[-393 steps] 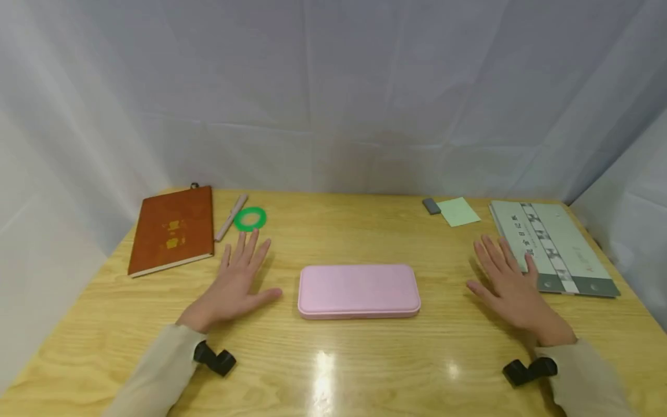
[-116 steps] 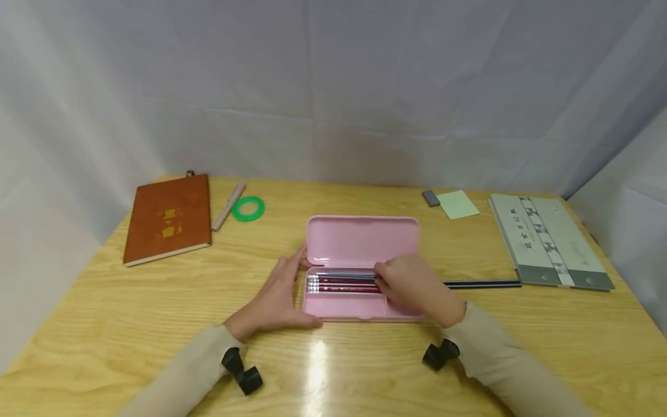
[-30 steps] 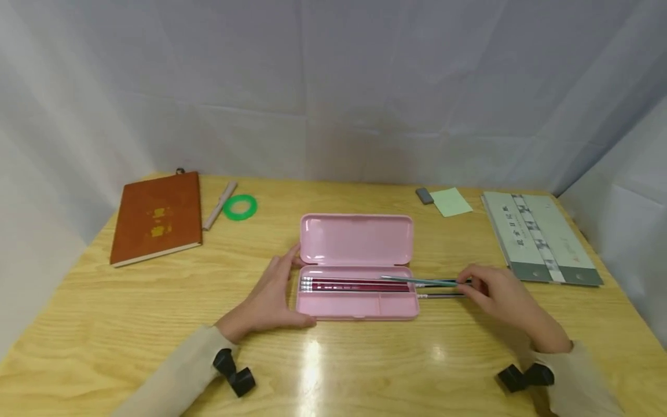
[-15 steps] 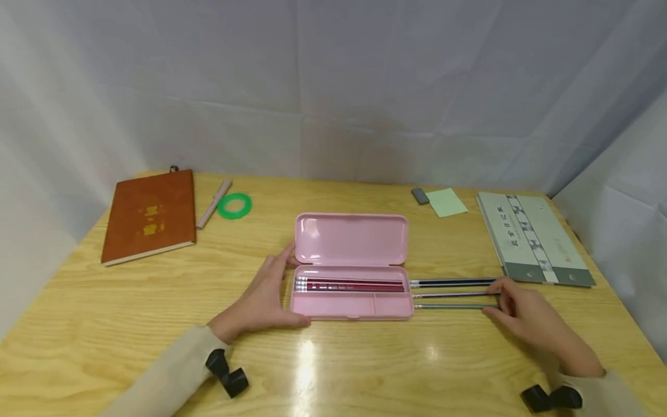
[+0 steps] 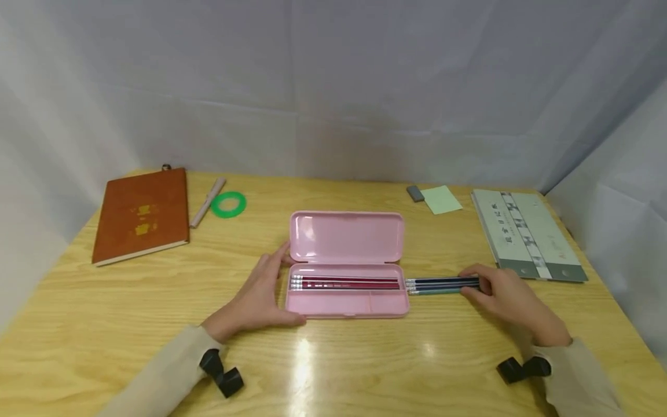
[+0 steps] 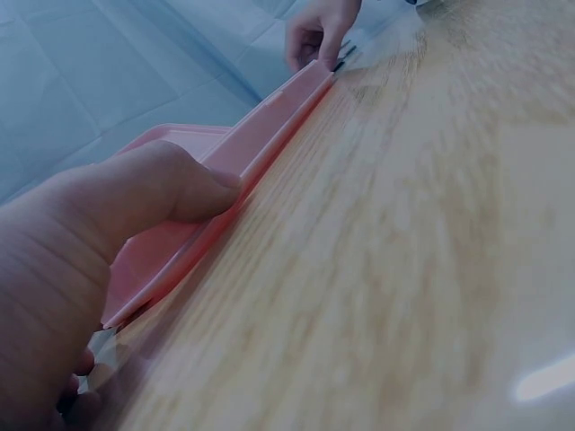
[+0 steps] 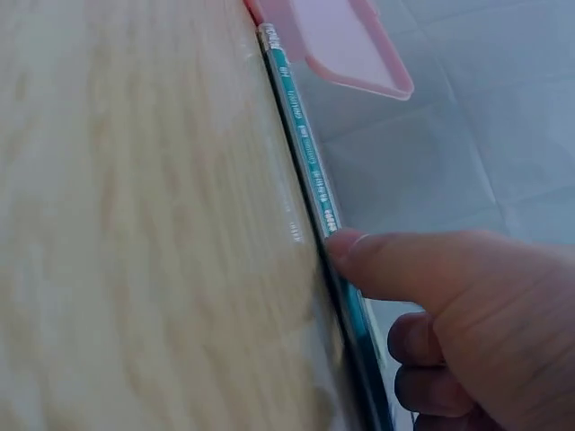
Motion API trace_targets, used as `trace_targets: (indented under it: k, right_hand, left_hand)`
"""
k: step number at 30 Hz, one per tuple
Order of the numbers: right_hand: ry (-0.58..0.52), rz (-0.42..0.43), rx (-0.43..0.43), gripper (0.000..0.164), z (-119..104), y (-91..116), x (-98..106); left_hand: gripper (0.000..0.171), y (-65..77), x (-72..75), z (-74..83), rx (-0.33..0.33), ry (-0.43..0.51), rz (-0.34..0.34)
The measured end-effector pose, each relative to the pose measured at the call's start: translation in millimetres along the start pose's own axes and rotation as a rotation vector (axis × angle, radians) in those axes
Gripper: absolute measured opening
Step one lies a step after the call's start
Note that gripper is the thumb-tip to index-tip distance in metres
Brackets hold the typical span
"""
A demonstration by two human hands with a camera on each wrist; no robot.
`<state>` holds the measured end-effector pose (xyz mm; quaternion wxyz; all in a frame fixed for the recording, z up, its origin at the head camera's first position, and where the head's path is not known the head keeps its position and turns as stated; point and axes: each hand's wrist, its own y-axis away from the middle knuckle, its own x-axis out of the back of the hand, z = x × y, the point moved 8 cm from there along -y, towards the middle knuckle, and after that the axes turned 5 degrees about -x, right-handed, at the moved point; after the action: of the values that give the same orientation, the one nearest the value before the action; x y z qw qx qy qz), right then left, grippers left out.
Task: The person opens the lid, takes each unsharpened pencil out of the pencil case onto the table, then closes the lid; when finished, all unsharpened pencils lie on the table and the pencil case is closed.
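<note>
The pink pencil case (image 5: 328, 307) lies with its lid (image 5: 346, 236) tipped back. Red pencils (image 5: 349, 284) with silver ends fill its rear compartment; the front compartments show bare pink. My left hand (image 5: 255, 301) holds the case's left end, thumb on the front edge and fingers behind; the left wrist view shows the thumb (image 6: 180, 184) on the rim. At the case's right end, several dark blue pencils and one teal pencil (image 7: 305, 148) lie side by side on the table. My right hand (image 5: 505, 295) pinches them across their far ends, thumb against the teal one.
A brown notebook (image 5: 143, 217), a pale pen-like stick (image 5: 208, 202) and a green tape ring (image 5: 228, 205) lie at the back left. A grey eraser-like block (image 5: 415, 193), light green paper (image 5: 442, 200) and a grey-green booklet (image 5: 526, 231) lie at the back right.
The case, closed at first, has been opened and pencils brought out to its right. Half a second ago these lay spread apart; now my right hand has drawn them together.
</note>
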<state>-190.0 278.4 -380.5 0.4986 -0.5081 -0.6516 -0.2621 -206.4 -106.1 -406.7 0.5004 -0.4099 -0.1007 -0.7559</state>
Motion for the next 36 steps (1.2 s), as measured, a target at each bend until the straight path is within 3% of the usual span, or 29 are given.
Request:
trace_targets:
  k: [8, 13, 19, 26, 29, 36]
  right_hand:
    - [-0.008, -0.061, -0.048, 0.026, -6.8, -7.5, -11.7]
    - [-0.029, -0.038, 0.013, 0.029, -29.6, -20.4, -16.0]
    - [-0.079, -0.023, 0.152, 0.018, -73.7, -48.9, -31.8]
    - [0.029, -0.101, 0.223, 0.019, -118.4, -75.4, -54.8]
    - [0.052, -0.151, 0.233, 0.021, -128.4, -82.3, -62.4]
    - [-0.028, -0.191, 0.232, 0.010, -134.3, -92.3, -68.0]
  left_hand:
    - [0.138, 1.2, 3.1, 0.6, -0.005, 0.004, 0.007]
    - [0.138, 2.3, 5.8, 1.7, -0.008, -0.003, 0.006]
    - [0.138, 1.2, 5.3, 1.9, -0.022, -0.007, 0.014]
    - [0.139, 1.2, 2.1, -0.9, -0.008, -0.006, 0.004]
    - [0.138, 1.4, 3.6, 0.3, -0.011, -0.004, 0.009]
    - [0.138, 1.2, 4.1, 0.3, -0.021, -0.008, 0.013]
